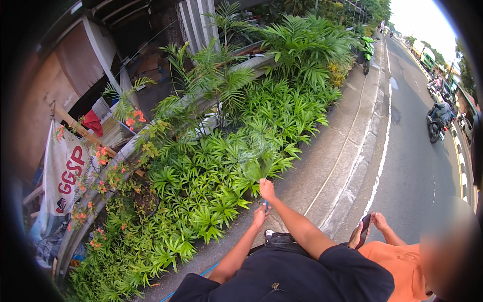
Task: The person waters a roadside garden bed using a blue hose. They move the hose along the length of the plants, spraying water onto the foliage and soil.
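My two hands are close together in front of me, at the edge of a bed of leafy green plants (226, 161). A thin blue hose (266, 203) shows as a short piece between them. My right hand (267, 190) is closed around the hose near its end, the farther of the two. Just below it, my left hand (259, 215) is closed on the hose too. From the right hand a clear spray of water (255, 151) fans out over the leaves. The hose's tip is hidden by the fingers.
Beside me on the right, a person in an orange shirt (387, 264) holds a phone (363, 230). A paved walkway (327, 166) runs along the road (412, 151), with a motorcycle (438, 121) on it. A guardrail (108, 176) and a white banner (68, 171) stand left.
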`<act>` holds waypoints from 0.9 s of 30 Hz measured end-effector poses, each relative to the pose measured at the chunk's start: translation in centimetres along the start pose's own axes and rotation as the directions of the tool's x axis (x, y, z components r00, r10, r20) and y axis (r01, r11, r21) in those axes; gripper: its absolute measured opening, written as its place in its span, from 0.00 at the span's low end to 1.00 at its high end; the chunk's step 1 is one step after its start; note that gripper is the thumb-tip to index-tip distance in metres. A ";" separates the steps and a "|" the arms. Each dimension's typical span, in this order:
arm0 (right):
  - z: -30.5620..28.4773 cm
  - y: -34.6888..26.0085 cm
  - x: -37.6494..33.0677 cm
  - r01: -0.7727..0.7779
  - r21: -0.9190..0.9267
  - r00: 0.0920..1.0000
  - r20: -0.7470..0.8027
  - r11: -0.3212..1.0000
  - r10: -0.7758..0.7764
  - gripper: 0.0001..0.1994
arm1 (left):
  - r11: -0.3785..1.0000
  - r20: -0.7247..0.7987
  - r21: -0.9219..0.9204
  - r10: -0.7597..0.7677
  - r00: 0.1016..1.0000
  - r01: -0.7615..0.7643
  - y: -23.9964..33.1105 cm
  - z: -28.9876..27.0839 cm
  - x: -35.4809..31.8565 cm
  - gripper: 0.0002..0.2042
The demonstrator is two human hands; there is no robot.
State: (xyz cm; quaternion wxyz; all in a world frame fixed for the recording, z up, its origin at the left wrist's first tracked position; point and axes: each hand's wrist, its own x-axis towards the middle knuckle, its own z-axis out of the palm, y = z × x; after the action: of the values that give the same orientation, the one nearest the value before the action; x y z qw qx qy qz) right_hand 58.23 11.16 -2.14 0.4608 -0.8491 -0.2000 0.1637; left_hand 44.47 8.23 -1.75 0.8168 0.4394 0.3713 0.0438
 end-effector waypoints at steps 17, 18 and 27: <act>0.7 2.8 3.9 -0.007 -0.025 0.997 0.081 1.000 0.009 0.26 | 1.000 0.089 -0.003 -0.011 0.996 0.011 0.8 0.8 2.0 0.17; 1.5 2.5 3.3 -0.008 -0.037 0.992 0.127 0.999 0.013 0.26 | 1.000 0.080 0.003 -0.031 0.996 0.031 0.7 0.1 1.9 0.17; 9.8 -1.0 -4.0 0.222 -0.060 0.885 0.430 0.973 -0.175 0.24 | 0.987 -0.109 -0.128 -0.109 0.988 0.095 -1.1 -6.5 -3.2 0.17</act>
State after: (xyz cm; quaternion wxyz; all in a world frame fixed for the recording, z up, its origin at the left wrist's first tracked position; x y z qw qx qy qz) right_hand 50.00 16.70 -6.02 0.3746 -0.7920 -0.3893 0.2844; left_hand 37.66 10.77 -2.91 0.8204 0.3657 0.4367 0.0498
